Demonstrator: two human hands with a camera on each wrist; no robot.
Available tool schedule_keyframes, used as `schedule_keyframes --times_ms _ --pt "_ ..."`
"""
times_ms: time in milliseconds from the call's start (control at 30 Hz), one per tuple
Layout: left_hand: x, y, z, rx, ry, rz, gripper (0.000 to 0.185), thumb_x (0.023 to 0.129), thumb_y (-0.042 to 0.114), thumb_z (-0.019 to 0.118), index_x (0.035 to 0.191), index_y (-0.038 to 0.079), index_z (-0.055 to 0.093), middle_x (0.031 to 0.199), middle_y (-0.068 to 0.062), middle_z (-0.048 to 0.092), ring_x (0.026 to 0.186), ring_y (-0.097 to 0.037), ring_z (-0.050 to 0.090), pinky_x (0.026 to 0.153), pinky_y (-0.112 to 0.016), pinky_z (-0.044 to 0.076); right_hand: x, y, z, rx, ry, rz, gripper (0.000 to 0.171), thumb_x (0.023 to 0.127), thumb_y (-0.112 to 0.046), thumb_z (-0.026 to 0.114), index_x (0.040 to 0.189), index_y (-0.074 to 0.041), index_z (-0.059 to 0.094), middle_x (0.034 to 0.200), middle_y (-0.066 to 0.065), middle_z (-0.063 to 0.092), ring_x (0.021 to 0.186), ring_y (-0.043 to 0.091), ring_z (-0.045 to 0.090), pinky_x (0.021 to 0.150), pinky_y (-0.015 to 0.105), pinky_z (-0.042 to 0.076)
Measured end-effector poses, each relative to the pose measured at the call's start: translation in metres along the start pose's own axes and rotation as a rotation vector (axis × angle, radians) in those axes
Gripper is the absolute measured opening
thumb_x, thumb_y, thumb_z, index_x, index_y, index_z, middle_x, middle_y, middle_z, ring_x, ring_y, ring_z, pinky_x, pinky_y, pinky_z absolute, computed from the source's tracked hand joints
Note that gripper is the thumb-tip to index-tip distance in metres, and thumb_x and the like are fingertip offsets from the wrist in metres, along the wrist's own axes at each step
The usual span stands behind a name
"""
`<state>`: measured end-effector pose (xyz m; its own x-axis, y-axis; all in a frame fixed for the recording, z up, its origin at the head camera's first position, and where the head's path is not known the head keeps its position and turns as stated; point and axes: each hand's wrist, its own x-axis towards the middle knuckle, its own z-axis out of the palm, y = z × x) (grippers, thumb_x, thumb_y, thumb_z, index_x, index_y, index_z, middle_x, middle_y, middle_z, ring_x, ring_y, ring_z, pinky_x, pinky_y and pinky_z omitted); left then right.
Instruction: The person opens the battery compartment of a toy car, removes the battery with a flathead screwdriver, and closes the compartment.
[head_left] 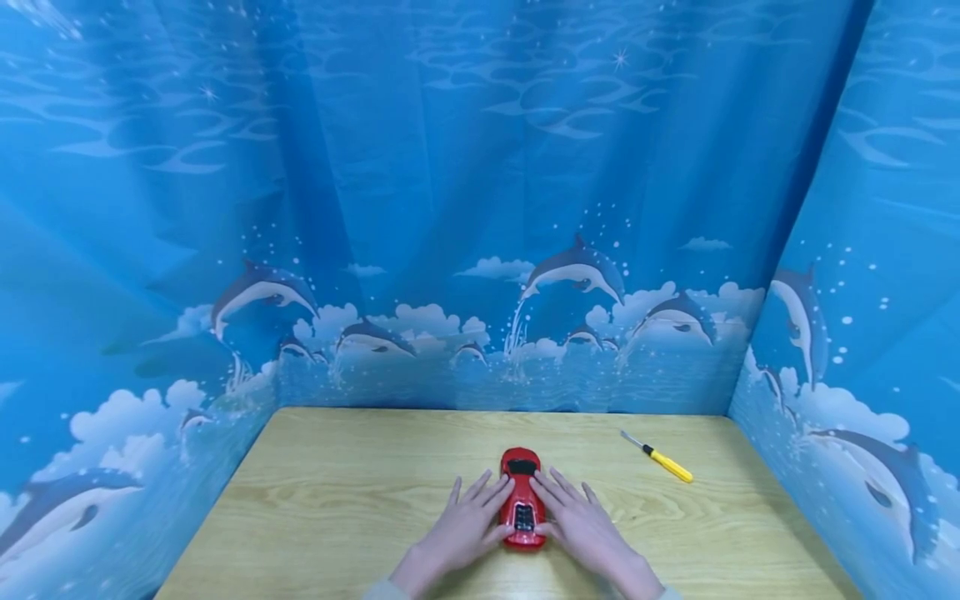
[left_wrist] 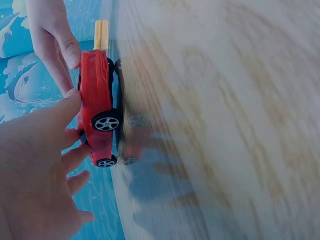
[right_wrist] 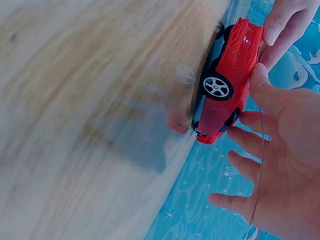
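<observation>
A red toy car (head_left: pixel 522 492) with dark windows and black wheels with silver spokes stands on the table, its length running away from me. My left hand (head_left: pixel 467 527) lies along its left side, thumb and fingertips touching the body, the fingers spread and nearly straight. On the other side my right hand (head_left: pixel 583 523) mirrors it, its thumb and forefinger on the car. In the left wrist view the left thumb rests on the top edge of the car (left_wrist: pixel 94 82). The right wrist view shows the right-hand fingers (right_wrist: pixel 245 165) fanned out beside the car (right_wrist: pixel 220 107).
A screwdriver (head_left: pixel 670 463) with a yellow handle lies on the wooden table (head_left: pixel 360 475), to the right and beyond the right hand. Blue curtains (head_left: pixel 420 208) printed with dolphins and waves hang behind the table and along both sides. A thin line (right_wrist: pixel 259 185) crosses the right palm.
</observation>
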<state>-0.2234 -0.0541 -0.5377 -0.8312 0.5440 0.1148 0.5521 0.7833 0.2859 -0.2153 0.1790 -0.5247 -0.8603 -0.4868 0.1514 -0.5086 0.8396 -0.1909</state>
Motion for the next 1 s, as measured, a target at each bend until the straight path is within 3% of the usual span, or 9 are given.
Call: schedule_keyframes --times_ms 200,400,700,867,1000 --pt "0.002 -0.005 0.001 -0.027 0.007 0.006 0.067 0.1 0.052 0.054 0.157 0.019 0.039 0.16 -0.001 0.04 0.15 -0.034 0.031 0.118 -0.068 0.02 0.001 -0.004 -0.001 -0.058 0.044 0.013 0.065 0.093 -0.042 0.069 0.146 -0.008 0.054 0.154 0.012 0.047 0.146 0.038 0.038 0.112 0.071 0.029" --pt "0.008 -0.013 -0.003 -0.025 0.063 0.026 0.064 0.102 0.046 0.054 0.155 0.012 0.041 0.158 -0.006 0.044 0.148 -0.037 0.033 0.116 -0.07 0.021 0.004 -0.012 0.003 -0.156 0.152 0.038 0.062 0.091 -0.044 0.071 0.14 -0.008 0.061 0.147 0.011 0.056 0.141 0.036 0.045 0.11 0.067 0.036" --pt "0.028 -0.019 -0.014 -0.039 0.074 -0.006 0.058 0.104 0.034 0.056 0.154 0.009 0.042 0.159 -0.008 0.042 0.149 -0.037 0.03 0.117 -0.07 0.019 0.005 -0.038 0.012 -0.144 0.133 0.061 0.065 0.092 -0.046 0.07 0.139 -0.003 0.06 0.147 0.014 0.055 0.135 0.033 0.052 0.104 0.058 0.047" --pt "0.04 -0.024 -0.017 -0.053 0.05 0.0 0.053 0.106 0.031 0.051 0.154 0.011 0.044 0.159 -0.009 0.042 0.149 -0.038 0.031 0.117 -0.07 0.019 0.005 -0.045 0.018 -0.185 0.181 0.037 0.066 0.09 -0.049 0.071 0.135 -0.002 0.064 0.141 0.014 0.06 0.127 0.031 0.058 0.1 0.055 0.051" --pt "0.046 -0.025 -0.018 -0.082 -0.014 0.003 0.049 0.108 0.029 0.048 0.155 0.015 0.044 0.16 -0.006 0.04 0.15 -0.036 0.029 0.117 -0.071 0.019 0.006 -0.048 0.021 -0.224 0.216 0.021 0.066 0.088 -0.05 0.072 0.132 -0.002 0.066 0.138 0.014 0.062 0.123 0.03 0.061 0.097 0.053 0.053"
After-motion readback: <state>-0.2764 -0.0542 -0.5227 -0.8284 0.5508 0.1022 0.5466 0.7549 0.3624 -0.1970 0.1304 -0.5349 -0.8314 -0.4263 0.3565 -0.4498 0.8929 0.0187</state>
